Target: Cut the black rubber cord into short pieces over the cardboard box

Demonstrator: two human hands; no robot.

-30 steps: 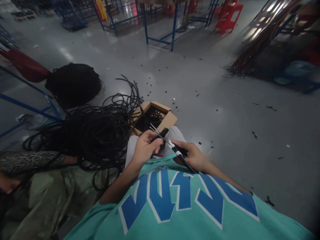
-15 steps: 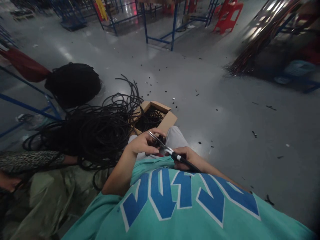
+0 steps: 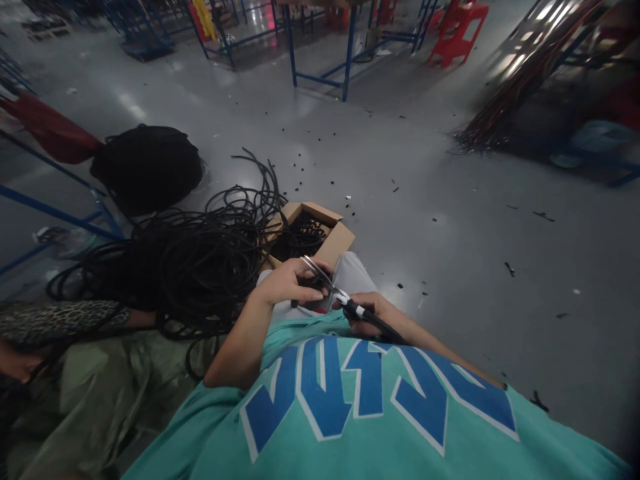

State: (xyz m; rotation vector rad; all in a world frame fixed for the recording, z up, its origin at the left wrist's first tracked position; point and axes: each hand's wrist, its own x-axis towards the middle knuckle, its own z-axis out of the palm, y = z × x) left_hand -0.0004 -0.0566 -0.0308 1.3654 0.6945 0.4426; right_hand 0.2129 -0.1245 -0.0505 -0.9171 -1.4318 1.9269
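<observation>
My right hand (image 3: 369, 310) is closed round a black cable (image 3: 383, 327) with white bands near its end, low in front of my shirt. From that end, thin silvery strands (image 3: 314, 268) reach up and left towards my left hand. The fingers of my left hand (image 3: 290, 281) are curled beside the strands, around something dark and too small to make out. Both hands are close together above my lap.
Beyond my hands stands an open cardboard box (image 3: 340, 243) of small black parts. A heap of black tubing (image 3: 200, 260) lies left of it, with a black bundle (image 3: 147, 170) behind. At the lower left, another person's hand (image 3: 23, 365) shows. Small scraps dot the floor (image 3: 465, 267).
My left thumb has shifted slightly right, towards the cable end. The silvery strands have moved a little up and right. My right hand has barely moved, still round the cable.
</observation>
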